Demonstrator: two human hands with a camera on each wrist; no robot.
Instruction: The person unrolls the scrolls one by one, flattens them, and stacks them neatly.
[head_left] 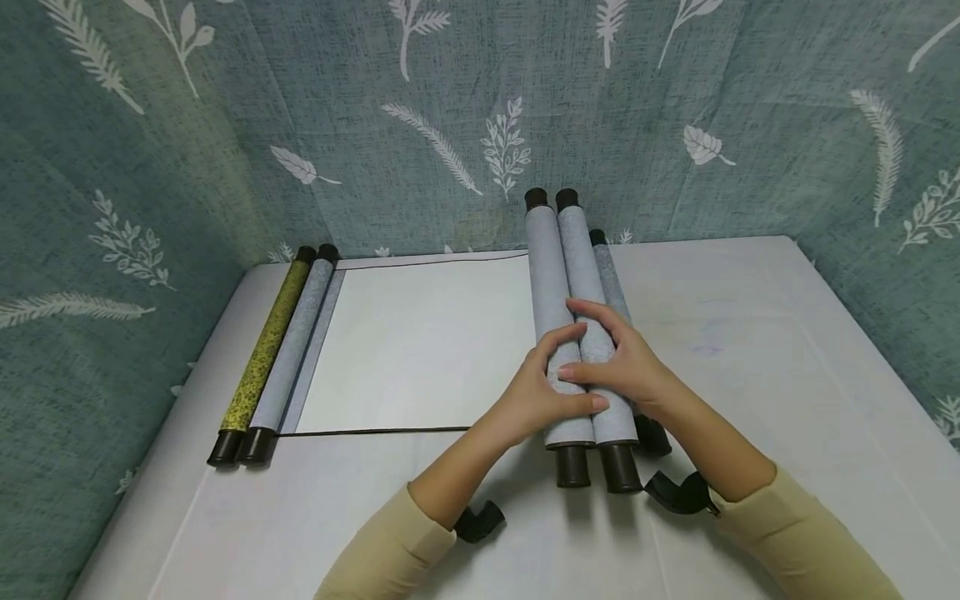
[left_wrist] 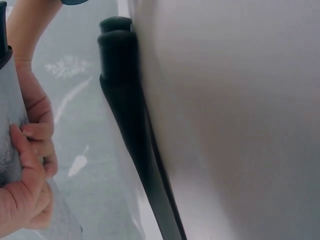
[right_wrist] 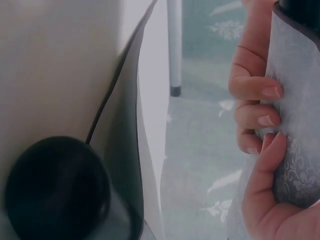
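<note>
Two pale blue-grey rolled scrolls, the left one (head_left: pixel 546 258) and the right one (head_left: pixel 583 250), lie side by side under both hands, dark knobs at their ends. My left hand (head_left: pixel 543 387) grips the pair from the left, thumb across the front. From the right, my right hand (head_left: pixel 633 362) grips them with its fingers over the top. A floral pattern shows on the gripped scroll (right_wrist: pixel 300 95) in the right wrist view. Partly hidden behind the pair is a third blue-grey roll (head_left: pixel 611 279). To the left stretches a white unrolled sheet (head_left: pixel 427 342) with dark edges.
A yellow-green patterned roll (head_left: pixel 266 350) and a blue-grey roll (head_left: pixel 296 342) lie side by side at the sheet's left end. All rests on a white-covered table (head_left: pixel 750 350). Green leaf-print fabric (head_left: pixel 450 83) rises behind and beside it. Black bands (head_left: pixel 478 522) sit at the wrists.
</note>
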